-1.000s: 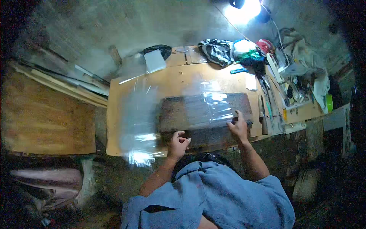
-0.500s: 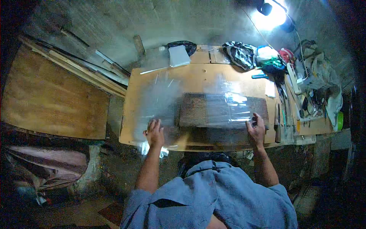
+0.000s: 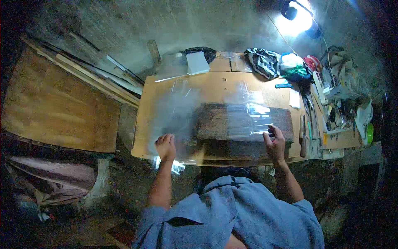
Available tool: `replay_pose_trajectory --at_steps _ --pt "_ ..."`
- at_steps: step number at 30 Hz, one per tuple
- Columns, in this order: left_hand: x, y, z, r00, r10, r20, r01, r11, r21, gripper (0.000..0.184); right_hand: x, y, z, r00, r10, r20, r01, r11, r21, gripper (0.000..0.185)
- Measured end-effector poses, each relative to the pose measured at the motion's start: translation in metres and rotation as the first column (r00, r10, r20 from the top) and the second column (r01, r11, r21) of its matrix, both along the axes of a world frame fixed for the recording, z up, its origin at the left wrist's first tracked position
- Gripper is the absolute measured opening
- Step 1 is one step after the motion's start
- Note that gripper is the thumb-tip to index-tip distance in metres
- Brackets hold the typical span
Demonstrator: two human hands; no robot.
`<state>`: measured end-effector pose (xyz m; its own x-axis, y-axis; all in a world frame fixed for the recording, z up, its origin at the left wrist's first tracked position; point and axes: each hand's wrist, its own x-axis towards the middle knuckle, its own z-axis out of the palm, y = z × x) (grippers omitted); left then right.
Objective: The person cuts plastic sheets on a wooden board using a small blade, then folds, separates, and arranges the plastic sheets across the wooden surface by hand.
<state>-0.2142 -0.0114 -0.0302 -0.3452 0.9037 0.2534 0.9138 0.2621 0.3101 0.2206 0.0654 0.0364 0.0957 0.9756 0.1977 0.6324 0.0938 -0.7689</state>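
Observation:
A clear, shiny plastic sheet (image 3: 176, 103) lies over the left and middle of the wooden table (image 3: 271, 83). Its glossy part also covers the middle of a dark brown board (image 3: 211, 120). My left hand (image 3: 166, 147) rests on the plastic near the table's front left, its fingers bent and closed; whether they pinch the film is hidden. Over the right part of the board, beside the plastic's glossy edge, my right hand (image 3: 275, 143) has its thumb and fingers apart, with nothing visible between them.
A white sheet (image 3: 197, 63) and a striped bag (image 3: 263, 63) lie at the back. At the right are a blue-handled tool (image 3: 284, 86), a wooden-handled knife (image 3: 303, 145) and a basket (image 3: 338, 89). A bright lamp (image 3: 296, 18) hangs above. Another wooden panel (image 3: 62, 103) stands left.
My left hand moved left from the board's front edge to the plastic, and its fingers then curled. My right hand shifted slightly. The camera view has also moved.

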Motion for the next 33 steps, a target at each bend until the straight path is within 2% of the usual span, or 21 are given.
replay_pose_trajectory --at_steps 2,4,6,8,10,11,12,14,15,17,18,20,21,23,24,26,28,29,31,32,33 --pt "0.004 0.000 0.004 1.000 0.024 0.011 -0.024 0.997 0.069 0.013 -0.008 -0.001 0.006 0.993 0.041 -0.114 -0.050 0.996 -0.078 0.035" --pt "0.018 -0.003 0.029 0.996 0.073 0.054 -0.084 0.965 0.248 0.011 -0.023 -0.006 0.017 0.986 0.076 -0.149 -0.093 0.990 -0.108 0.034" --pt "0.029 -0.007 0.053 0.998 0.025 0.057 -0.041 0.957 0.286 0.011 -0.033 -0.007 0.010 0.977 0.111 -0.185 -0.137 0.982 -0.134 0.033" --pt "0.048 -0.012 0.078 0.998 -0.025 0.058 0.005 0.945 0.326 0.011 -0.040 -0.005 -0.018 0.885 0.307 -0.350 -0.379 0.912 -0.157 0.029" --pt "0.073 -0.018 0.094 0.983 -0.177 -0.048 0.181 0.890 0.418 0.010 -0.063 -0.006 0.010 0.784 0.443 -0.434 -0.572 0.787 -0.229 0.029" --pt "0.078 -0.023 0.091 0.972 -0.220 -0.077 0.233 0.908 0.347 0.009 -0.076 -0.008 0.017 0.695 0.357 -0.624 -0.631 0.720 -0.291 0.036" --pt "0.087 -0.025 0.090 0.971 -0.228 -0.075 0.239 0.907 0.347 0.009 -0.087 -0.008 0.014 0.699 0.351 -0.623 -0.624 0.724 -0.293 0.036" --pt "0.111 -0.027 0.094 0.933 -0.333 -0.136 0.360 0.876 0.322 0.009 -0.100 -0.004 -0.001 0.598 0.199 -0.776 -0.712 0.578 -0.400 0.043" --pt "0.120 -0.030 0.101 0.910 -0.389 -0.145 0.415 0.862 0.291 0.012 -0.106 -0.004 0.001 0.607 0.191 -0.772 -0.699 0.590 -0.404 0.043" --pt "0.132 -0.036 0.095 0.871 -0.467 -0.152 0.491 0.838 0.239 0.015 -0.116 -0.002 0.004 0.474 0.014 -0.881 -0.762 0.508 -0.402 0.040" --pt "0.138 -0.039 0.092 0.834 -0.527 -0.162 0.550 0.815 0.180 0.018 -0.117 0.001 0.015 0.477 0.009 -0.879 -0.754 0.517 -0.405 0.040" --pt "0.151 -0.039 0.089 0.840 -0.531 -0.109 0.541 0.809 0.228 0.021 -0.116 0.006 0.042 0.640 0.205 -0.740 -0.745 0.398 -0.535 0.035" --pt "0.153 -0.040 0.085 0.814 -0.576 -0.071 0.575 0.784 0.235 0.021 -0.114 0.005 0.034 0.642 0.201 -0.740 -0.743 0.400 -0.537 0.035" --pt "0.155 -0.039 0.083 0.785 -0.619 -0.032 0.607 0.757 0.243 0.021 -0.110 0.005 0.010 0.587 0.465 -0.662 -0.799 0.462 -0.384 0.031" --pt "0.156 -0.037 0.084 0.771 -0.636 -0.024 0.622 0.745 0.242 0.023 -0.108 0.004 0.007 0.588 0.464 -0.662 -0.799 0.463 -0.385 0.031" --pt "0.155 -0.033 0.083 0.756 -0.654 -0.016 0.638 0.731 0.243 0.025 -0.106 0.003 0.003 0.486 0.357 -0.798 -0.803 0.542 -0.247 0.037" --pt "0.153 -0.026 0.078 0.767 -0.602 0.223 0.501 0.779 0.378 0.034 -0.096 0.003 0.026 0.477 0.369 -0.798 -0.799 0.560 -0.218 0.040" --pt "0.151 -0.023 0.078 0.766 -0.603 0.224 0.502 0.778 0.379 0.034 -0.090 0.004 0.034 0.466 0.381 -0.798 -0.794 0.577 -0.188 0.044" --pt "0.149 -0.015 0.085 0.899 -0.407 0.160 0.341 0.881 0.327 0.051 -0.076 0.013 0.035 0.464 0.395 -0.793 -0.782 0.603 -0.157 0.045" --pt "0.152 -0.013 0.082 0.898 -0.410 0.161 0.343 0.880 0.328 0.051 -0.068 0.017 0.036 0.460 0.410 -0.787 -0.771 0.625 -0.125 0.047" --pt "0.157 -0.010 0.077 0.657 -0.354 0.666 0.151 0.927 0.344 0.058 -0.061 0.020 0.040 0.500 0.289 -0.816 -0.725 0.656 -0.212 0.046"
